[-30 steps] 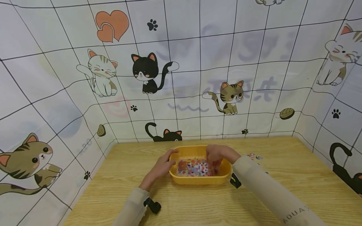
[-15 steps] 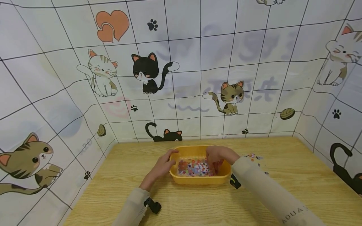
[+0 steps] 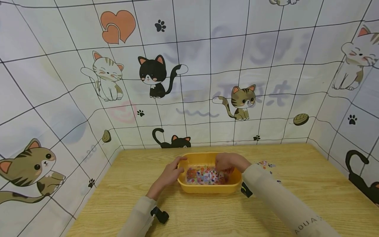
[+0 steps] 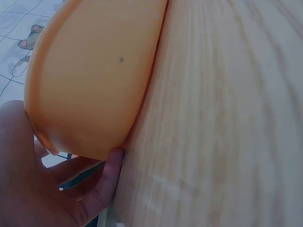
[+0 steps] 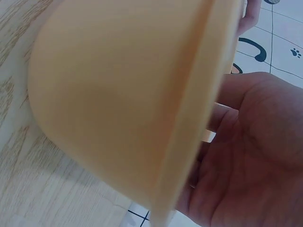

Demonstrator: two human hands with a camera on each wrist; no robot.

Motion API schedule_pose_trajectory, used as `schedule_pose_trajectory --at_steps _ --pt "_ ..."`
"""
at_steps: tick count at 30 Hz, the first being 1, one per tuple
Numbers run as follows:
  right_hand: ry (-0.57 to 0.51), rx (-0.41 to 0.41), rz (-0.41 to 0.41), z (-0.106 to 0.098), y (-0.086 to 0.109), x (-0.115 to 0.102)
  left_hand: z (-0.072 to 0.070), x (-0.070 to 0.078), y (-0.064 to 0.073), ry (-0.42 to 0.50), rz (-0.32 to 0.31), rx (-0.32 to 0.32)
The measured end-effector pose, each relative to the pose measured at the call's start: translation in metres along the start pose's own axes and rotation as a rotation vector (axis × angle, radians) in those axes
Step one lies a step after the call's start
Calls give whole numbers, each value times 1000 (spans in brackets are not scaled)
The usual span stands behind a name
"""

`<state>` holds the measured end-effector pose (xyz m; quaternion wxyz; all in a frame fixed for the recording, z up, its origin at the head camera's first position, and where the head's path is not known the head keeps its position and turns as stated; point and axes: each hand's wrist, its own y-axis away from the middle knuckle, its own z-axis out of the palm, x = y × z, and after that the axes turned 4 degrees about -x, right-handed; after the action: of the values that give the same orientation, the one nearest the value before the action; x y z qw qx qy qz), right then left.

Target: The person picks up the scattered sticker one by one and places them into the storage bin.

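Note:
A yellow plastic basin [image 3: 211, 189] stands on the wooden table, with many small colourful printed pieces [image 3: 204, 176] spread over its bottom. My left hand [image 3: 170, 171] holds the basin's left end at the rim. In the left wrist view, that hand's fingers [image 4: 111, 172] lie against the outside of the basin wall [image 4: 99, 75]. My right hand [image 3: 228, 162] reaches over the right rim into the basin, fingers bent downward above the pieces. From the right wrist, the palm [image 5: 265, 137] shows, but the basin wall [image 5: 109, 90] hides the fingertips, so I cannot tell whether they pinch anything.
Several small printed pieces [image 3: 266, 164] lie on the table [image 3: 189, 214] to the right of the basin, partly behind my right sleeve [image 3: 278, 194]. A cloth with printed cats [image 3: 242, 102] hangs behind the table and at both sides.
My right hand's fingers have drawn up a little inside the basin, baring more of the pieces at its right end. The left hand and the basin have stayed put.

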<state>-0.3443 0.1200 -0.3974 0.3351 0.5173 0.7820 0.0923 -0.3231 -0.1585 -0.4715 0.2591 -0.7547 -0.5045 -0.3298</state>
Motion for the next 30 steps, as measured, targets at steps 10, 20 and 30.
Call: schedule_pose_trajectory --at_steps 10,20,30 --pt "4 6 -11 -1 0 2 0 1 -1 1 -4 2" --pt "6 95 -120 -18 19 16 0 -1 -1 10 -6 -1" --pt "-88 236 -259 -39 64 51 0 -2 0 30 6 -12"
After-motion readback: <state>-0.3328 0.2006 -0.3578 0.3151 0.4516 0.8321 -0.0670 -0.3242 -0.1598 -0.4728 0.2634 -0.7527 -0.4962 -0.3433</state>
